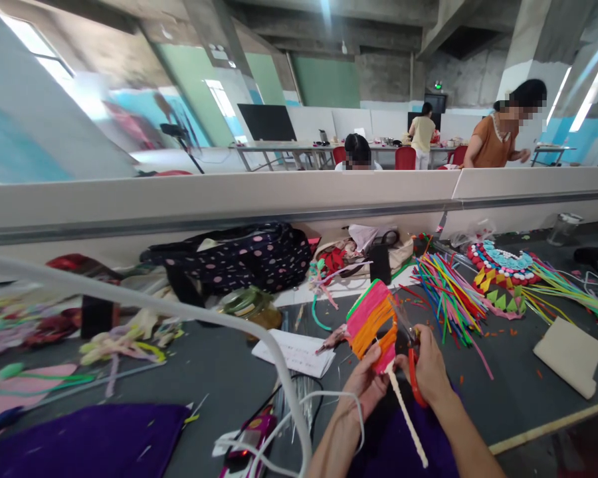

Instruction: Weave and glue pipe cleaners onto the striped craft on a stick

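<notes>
Lower centre of frame: left hand (365, 384) pinches the bottom edge of a small craft fan (372, 323), fingers closed on it where the panel meets its white stick (406, 417). Fan panel is striped green, pink and orange, tilted, held above the grey table (518, 392); the stick runs down and right toward the lower edge. Right hand (431, 372) is clenched round red-handled scissors (412, 362), blades pointing up, just beside the fan's right edge; whether they touch it, can't tell. Right of centre, a loose pile of coloured strips (448, 295) lies on the table, and beyond it a beaded collar piece (498, 269). Centre frame, folded white paper (295, 352). Behind it a dark polka-dot bag (239, 259) against the low partition (219, 199). Purple cloth (80, 441) at lower left. Thick white cable (189, 315) sweeps across the left half.
</notes>
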A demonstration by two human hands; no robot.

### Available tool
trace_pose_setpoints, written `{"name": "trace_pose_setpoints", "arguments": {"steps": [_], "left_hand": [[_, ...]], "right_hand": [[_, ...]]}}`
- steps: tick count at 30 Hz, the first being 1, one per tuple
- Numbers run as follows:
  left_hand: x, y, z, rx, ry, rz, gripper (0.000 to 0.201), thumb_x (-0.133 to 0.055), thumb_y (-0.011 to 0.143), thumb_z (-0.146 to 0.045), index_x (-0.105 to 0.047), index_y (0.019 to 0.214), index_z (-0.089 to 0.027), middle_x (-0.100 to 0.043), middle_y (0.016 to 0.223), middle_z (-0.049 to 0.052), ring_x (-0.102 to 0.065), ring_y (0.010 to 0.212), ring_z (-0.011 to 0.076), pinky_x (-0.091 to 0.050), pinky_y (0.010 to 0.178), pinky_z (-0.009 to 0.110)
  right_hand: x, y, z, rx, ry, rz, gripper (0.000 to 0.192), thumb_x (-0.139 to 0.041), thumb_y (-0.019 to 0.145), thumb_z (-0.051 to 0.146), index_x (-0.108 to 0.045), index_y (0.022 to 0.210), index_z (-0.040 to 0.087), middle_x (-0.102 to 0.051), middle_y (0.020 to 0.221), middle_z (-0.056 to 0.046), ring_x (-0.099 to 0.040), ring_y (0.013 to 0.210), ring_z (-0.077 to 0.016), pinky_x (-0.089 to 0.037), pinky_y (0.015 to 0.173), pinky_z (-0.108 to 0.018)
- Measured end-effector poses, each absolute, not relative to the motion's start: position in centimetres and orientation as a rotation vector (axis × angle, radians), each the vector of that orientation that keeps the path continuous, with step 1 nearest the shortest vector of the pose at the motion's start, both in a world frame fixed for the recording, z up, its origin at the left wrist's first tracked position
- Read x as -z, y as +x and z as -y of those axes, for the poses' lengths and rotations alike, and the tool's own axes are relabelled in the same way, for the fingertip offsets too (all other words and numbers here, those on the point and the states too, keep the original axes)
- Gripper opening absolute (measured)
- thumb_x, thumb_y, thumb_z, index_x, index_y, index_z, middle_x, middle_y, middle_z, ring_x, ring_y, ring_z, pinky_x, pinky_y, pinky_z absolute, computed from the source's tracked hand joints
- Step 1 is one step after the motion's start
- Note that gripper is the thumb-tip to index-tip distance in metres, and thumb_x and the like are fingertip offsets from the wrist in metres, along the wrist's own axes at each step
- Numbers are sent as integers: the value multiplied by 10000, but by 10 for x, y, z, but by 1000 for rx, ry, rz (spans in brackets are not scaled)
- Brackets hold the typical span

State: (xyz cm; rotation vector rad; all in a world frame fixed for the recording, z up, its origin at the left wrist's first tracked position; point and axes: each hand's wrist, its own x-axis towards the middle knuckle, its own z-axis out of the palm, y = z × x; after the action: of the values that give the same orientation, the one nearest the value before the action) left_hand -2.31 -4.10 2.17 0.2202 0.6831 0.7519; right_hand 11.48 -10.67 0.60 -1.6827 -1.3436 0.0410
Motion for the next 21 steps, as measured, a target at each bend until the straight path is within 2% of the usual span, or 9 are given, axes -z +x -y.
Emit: {"name": "trace_pose_setpoints", "arguments": {"steps": [10,21], "left_hand": [[-32,-18,43,-727,267,-665,477,-604,781,3,-571,1226,-167,-718,668,11,-692,530,155,-562,499,209],[-21,-16,41,-741,272,-702,419,-622,804,-53,-579,1206,-162,-743,754,34,-699,549,148,-561,493,199]], "right_hand": [[-9,118,109,-43,-1691,1370,477,-589,837,455,-441,1185,164,-615,1028,-122,-626,938,-255,-523,803,-374],[-8,119,110,15,-1722,1361,287,-529,880,405,-495,1053,180,-655,880,-77,-659,795,-222,-493,685,-291]]}}
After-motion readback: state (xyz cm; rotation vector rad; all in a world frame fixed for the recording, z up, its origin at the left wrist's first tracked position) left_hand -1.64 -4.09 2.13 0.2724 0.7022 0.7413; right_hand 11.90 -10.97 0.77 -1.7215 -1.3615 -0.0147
